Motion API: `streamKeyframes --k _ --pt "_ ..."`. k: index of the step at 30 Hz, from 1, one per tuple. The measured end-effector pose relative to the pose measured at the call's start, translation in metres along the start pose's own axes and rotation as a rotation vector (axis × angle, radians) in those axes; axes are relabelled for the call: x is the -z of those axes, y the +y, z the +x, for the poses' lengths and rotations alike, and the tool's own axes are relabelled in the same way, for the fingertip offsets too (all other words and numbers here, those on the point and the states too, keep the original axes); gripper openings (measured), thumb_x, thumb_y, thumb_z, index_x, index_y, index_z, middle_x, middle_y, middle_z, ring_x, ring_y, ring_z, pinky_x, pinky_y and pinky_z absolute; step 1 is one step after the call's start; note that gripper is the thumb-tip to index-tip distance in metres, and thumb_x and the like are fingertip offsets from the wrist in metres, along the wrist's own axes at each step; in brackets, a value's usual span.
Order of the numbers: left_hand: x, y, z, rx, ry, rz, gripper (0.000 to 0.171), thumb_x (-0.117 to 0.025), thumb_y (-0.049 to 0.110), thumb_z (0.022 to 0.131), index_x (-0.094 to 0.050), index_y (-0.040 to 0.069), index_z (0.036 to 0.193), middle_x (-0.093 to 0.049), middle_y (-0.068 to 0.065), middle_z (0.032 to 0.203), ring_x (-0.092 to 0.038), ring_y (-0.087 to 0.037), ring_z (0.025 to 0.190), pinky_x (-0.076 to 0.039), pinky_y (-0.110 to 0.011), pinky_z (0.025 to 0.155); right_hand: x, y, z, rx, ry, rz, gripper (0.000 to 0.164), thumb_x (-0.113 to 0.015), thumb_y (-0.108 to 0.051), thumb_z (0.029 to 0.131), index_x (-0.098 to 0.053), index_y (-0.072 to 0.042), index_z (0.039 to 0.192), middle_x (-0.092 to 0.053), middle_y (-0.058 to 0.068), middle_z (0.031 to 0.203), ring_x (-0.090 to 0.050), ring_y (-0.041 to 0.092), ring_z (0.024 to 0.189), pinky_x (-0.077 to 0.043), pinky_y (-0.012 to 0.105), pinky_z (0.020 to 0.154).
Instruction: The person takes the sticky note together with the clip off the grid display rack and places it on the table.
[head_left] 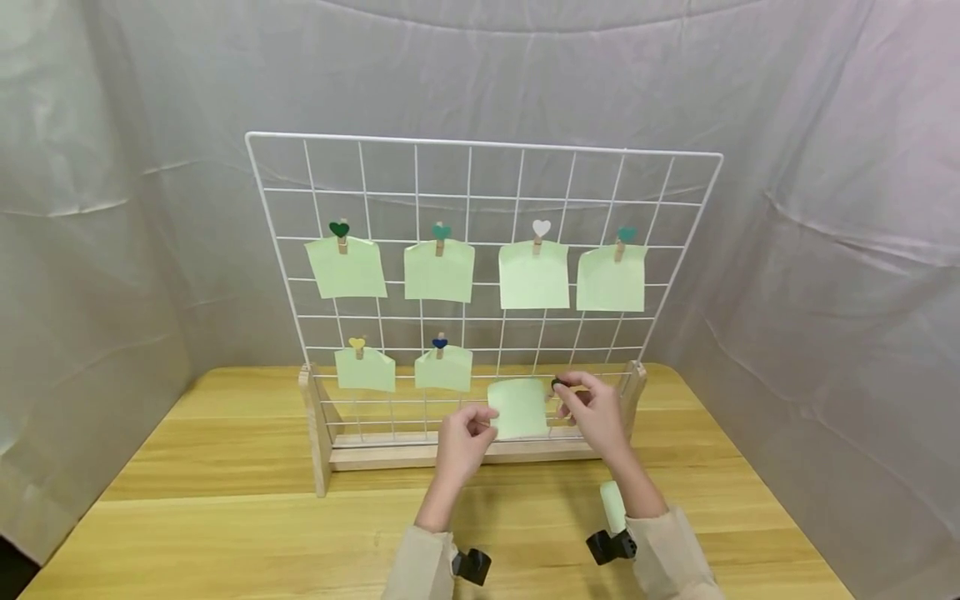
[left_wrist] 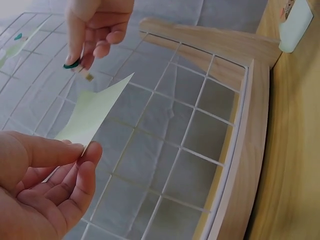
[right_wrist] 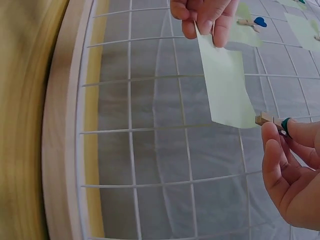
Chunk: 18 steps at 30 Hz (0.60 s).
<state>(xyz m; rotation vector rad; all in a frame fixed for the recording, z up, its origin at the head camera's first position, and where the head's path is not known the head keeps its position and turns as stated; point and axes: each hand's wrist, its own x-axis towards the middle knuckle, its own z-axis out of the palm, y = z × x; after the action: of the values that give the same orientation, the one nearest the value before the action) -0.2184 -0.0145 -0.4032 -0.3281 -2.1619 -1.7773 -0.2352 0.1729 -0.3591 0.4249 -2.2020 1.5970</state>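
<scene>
My left hand (head_left: 463, 442) pinches a pale green sticky note (head_left: 519, 408) by its left edge, between thumb and fingertips. The note stands before the lower part of a white wire grid (head_left: 480, 197). In my right hand (head_left: 598, 414), thumb and finger grip a small wooden clothespin (right_wrist: 270, 121) with a dark green heart on it. Its wooden tip is close beside the note's upper right corner in the right wrist view. Up on the grid, several green notes (head_left: 348, 271) hang from heart clothespins, and a blue-heart clothespin (head_left: 440, 343) holds the note nearest on the left.
A wooden base (head_left: 420, 457) with two side posts (head_left: 313, 433) carries the grid on the wooden table (head_left: 247, 533). A green pad of notes (head_left: 612, 504) lies on the table by the right forearm. Grey cloth (head_left: 480, 75) surrounds the table at the back and sides.
</scene>
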Motion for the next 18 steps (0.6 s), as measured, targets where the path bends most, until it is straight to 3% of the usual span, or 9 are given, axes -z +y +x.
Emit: streamKeyframes --k 7,18 --pt "0.003 -0.006 -0.005 0.024 -0.042 -0.001 0.012 -0.061 -0.011 0.072 -0.064 -0.005 0.082 -0.062 -0.014 0.076 -0.054 -0.015 0.062 -0.044 -0.02 0.051 0.002 0.011 -0.011 -0.062 -0.015 0.005 0.017 -0.059 0.003 0.083 -0.061 0.01 0.098 -0.06 0.021 0.087 -0.056 0.018 0.05 -0.048 0.029 0.044" --pt "-0.005 -0.015 -0.013 0.062 -0.065 0.001 0.014 -0.062 -0.012 0.071 -0.064 -0.004 0.083 -0.061 -0.008 0.075 -0.053 -0.013 0.064 -0.045 -0.019 0.054 0.003 0.022 -0.026 -0.1 -0.018 -0.004 0.019 -0.059 0.003 0.083 -0.06 0.011 0.099 -0.061 0.021 0.088 -0.056 0.018 0.05 -0.048 0.026 0.044"
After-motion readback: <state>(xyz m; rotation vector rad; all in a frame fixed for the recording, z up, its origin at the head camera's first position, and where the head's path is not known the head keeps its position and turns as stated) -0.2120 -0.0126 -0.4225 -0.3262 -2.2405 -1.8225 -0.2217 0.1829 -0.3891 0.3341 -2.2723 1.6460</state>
